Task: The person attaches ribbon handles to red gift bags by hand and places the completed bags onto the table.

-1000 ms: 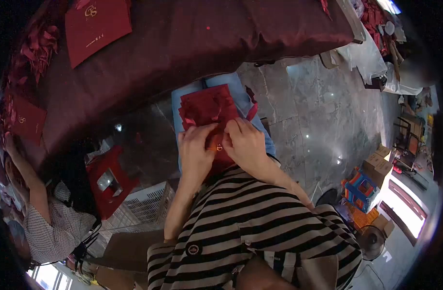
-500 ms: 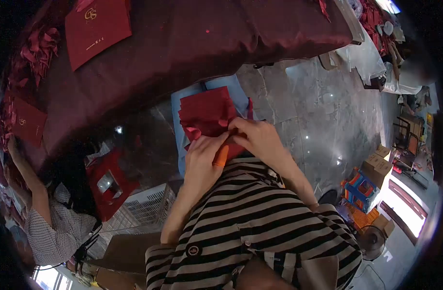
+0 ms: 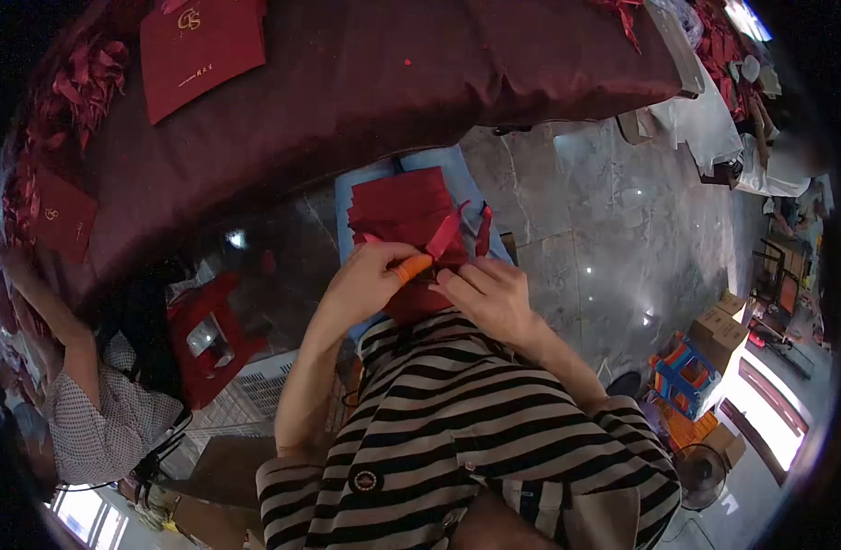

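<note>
A fanned stack of dark red paper bags or folders (image 3: 397, 203) rests on my lap, over light blue trouser legs. A pinkish-red ribbon (image 3: 446, 233) rises in a loop from the near part of the stack. My left hand (image 3: 369, 277) pinches the ribbon's lower end, with an orange cover (image 3: 413, 268) on one finger. Beside it, my right hand (image 3: 490, 291) has its fingers curled against the red piece nearest my body; what lies between its fingertips is hidden. Another red ribbon strand (image 3: 483, 229) hangs at the stack's right side.
A table with a dark red cloth (image 3: 347, 82) stretches ahead, bearing a printed red bag (image 3: 205, 50) and piled ribbons (image 3: 88, 84). Another person's arm (image 3: 49, 307) reaches in at left, near a red stool (image 3: 209, 339) and white crate (image 3: 255, 390). Cardboard boxes (image 3: 718, 330) stand right.
My left hand has shifted left and up, and the ribbon now stands up as a loop. My right hand has moved down toward my body. The view has shifted slightly.
</note>
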`<state>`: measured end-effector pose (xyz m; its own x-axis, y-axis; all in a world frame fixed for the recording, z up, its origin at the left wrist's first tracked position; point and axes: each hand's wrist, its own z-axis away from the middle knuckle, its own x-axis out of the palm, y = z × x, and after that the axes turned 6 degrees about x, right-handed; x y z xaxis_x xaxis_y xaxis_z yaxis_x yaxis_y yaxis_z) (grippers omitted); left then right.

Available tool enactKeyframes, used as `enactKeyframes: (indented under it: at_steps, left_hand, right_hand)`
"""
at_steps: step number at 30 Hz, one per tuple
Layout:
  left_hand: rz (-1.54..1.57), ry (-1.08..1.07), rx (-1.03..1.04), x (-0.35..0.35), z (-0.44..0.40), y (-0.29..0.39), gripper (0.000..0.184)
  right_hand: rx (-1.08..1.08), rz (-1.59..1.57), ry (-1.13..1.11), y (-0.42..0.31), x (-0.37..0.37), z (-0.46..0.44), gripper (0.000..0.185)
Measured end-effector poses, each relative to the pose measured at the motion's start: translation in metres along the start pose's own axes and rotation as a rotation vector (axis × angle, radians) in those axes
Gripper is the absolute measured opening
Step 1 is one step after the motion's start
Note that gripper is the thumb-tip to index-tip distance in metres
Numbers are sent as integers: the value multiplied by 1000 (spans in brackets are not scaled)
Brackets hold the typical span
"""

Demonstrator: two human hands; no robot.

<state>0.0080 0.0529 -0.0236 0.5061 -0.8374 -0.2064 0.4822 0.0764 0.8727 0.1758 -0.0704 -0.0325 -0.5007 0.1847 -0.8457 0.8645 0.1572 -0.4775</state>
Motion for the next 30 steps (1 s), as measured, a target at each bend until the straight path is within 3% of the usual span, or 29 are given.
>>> enactKeyframes:
  at_steps: [2,6,9,11,15,17,21,23,24,27,29,30]
  left_hand:
    - [-160,-100,-24,-2,-2,11,23]
    - [-57,-37,82,5,0,-4,20]
    - [30,-8,97,11,2,-9,16]
    - [24,85,147,16,3,-7,13]
    - [131,58,115,24,1,-8,11]
    - [124,108,154,21,-3,-4,11]
    - [121,275,112,25,-2,-11,15]
    - [161,502,53,28,-4,-24,18]
    - [245,584,69,27,-8,-29,15]
    - [88,610,32,25,-14,-36,16]
    - [28,573,69,28,-17,-46,16]
    - [-36,537,105,29,-18,-48,17]
  right_hand:
    - [-21,-5,-27,3,1,2,23]
    - [-23,-3,-59,3,0,3,24]
    - [128,-106,-80,-3,-10,-5,23]
    - [280,-210,-292,-3,-24,-7,26]
    - [339,-296,-353,5,-26,-8,29]
    - [268,-8,-287,5,-23,-9,34]
    - [295,-143,-365,13,-34,-8,48]
    - [397,-515,-730,24,-58,-12,69]
    - [464,-612,-944,28,-77,-17,71]
    - [234,-1250,-1248,77,-98,7,46]
    - [60,-1670,-1212,101,-94,27,51]
    - [55,-2068,-813,92,-86,48,55]
